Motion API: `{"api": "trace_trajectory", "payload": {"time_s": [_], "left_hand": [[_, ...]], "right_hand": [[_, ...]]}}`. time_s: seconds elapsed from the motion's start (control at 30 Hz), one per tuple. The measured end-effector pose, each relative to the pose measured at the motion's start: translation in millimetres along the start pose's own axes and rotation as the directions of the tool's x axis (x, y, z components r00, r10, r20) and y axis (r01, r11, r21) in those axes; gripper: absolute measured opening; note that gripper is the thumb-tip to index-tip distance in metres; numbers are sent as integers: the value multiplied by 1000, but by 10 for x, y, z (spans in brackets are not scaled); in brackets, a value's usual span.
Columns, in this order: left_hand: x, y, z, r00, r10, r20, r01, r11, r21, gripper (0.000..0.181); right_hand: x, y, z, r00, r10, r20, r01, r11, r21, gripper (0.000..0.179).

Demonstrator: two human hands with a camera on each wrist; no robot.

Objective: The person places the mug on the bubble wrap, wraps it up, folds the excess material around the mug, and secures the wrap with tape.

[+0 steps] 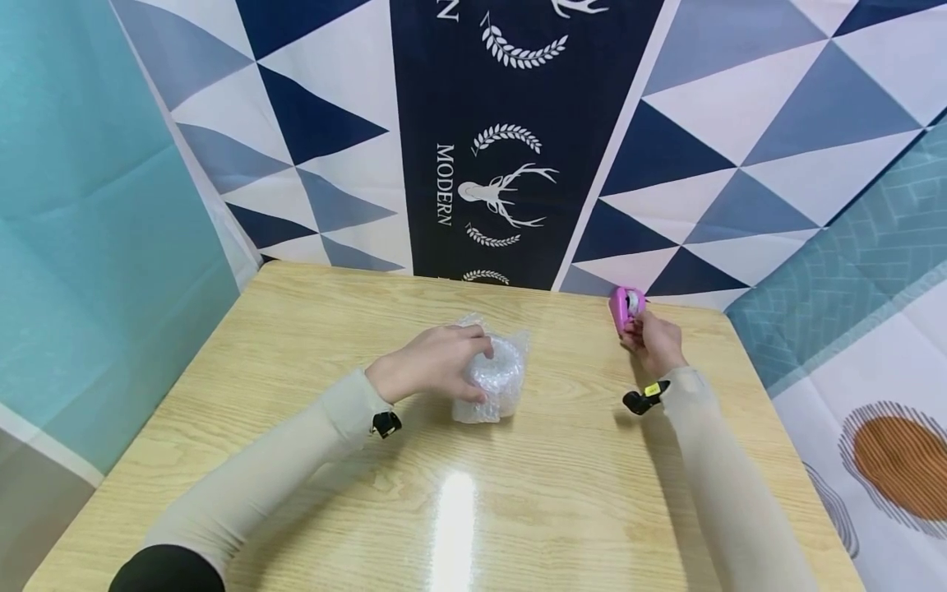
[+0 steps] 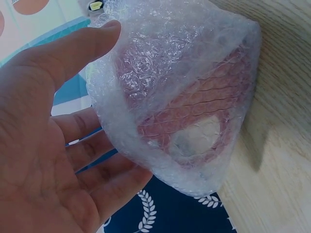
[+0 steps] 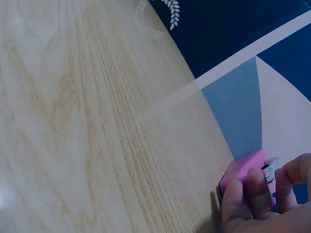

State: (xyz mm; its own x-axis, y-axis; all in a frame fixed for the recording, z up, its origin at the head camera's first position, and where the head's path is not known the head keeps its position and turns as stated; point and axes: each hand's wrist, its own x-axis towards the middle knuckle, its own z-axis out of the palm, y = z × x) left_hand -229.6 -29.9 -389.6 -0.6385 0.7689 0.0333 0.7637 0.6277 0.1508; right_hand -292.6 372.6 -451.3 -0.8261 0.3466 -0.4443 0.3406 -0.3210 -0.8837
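Note:
A bubble-wrapped package (image 1: 501,374) stands on the wooden table in front of me. My left hand (image 1: 447,362) grips it from its left side, with the thumb and fingers spread around the wrap. Up close in the left wrist view, a reddish patterned surface with a pale round patch shows through the bubble wrap (image 2: 194,107). At the table's back right edge, my right hand (image 1: 654,341) holds a pink tape dispenser (image 1: 621,309) with a small roll of clear tape in it. In the right wrist view, fingers partly hide the dispenser (image 3: 243,167).
The wooden table (image 1: 355,501) ends at the back against a patterned cloth (image 1: 488,148) with triangles and a deer print. Pale blue cloth (image 1: 89,205) hangs on the left. To the right is a cloth with a brown round print (image 1: 903,464).

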Motion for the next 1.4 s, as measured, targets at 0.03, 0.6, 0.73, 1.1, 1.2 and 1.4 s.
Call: {"api": "trace_trajectory", "payload": {"time_s": [0.03, 0.6, 0.73, 1.1, 1.2, 1.4], "left_hand": [[-4, 2, 2, 1000, -2, 1, 2, 1000, -2, 62], [-27, 13, 28, 1000, 0, -14, 0, 1000, 7, 47], [-23, 11, 36, 1000, 4, -20, -3, 1000, 23, 44], [-24, 30, 8, 1000, -9, -11, 9, 1000, 30, 44], [-21, 33, 11, 1000, -10, -8, 10, 999, 34, 45], [-21, 23, 24, 1000, -12, -6, 12, 999, 29, 46]], "right_hand": [[0, 5, -8, 1000, -7, -3, 7, 1000, -11, 16], [-26, 22, -68, 999, -27, -46, 24, 997, -73, 24], [-15, 22, -62, 998, -14, -65, 10, 998, -59, 24], [25, 19, -9, 993, -23, -116, 13, 996, -84, 27], [39, 42, -10, 988, -39, -152, 29, 997, -71, 20], [38, 101, -17, 971, -100, -216, 99, 995, -19, 12]]}}
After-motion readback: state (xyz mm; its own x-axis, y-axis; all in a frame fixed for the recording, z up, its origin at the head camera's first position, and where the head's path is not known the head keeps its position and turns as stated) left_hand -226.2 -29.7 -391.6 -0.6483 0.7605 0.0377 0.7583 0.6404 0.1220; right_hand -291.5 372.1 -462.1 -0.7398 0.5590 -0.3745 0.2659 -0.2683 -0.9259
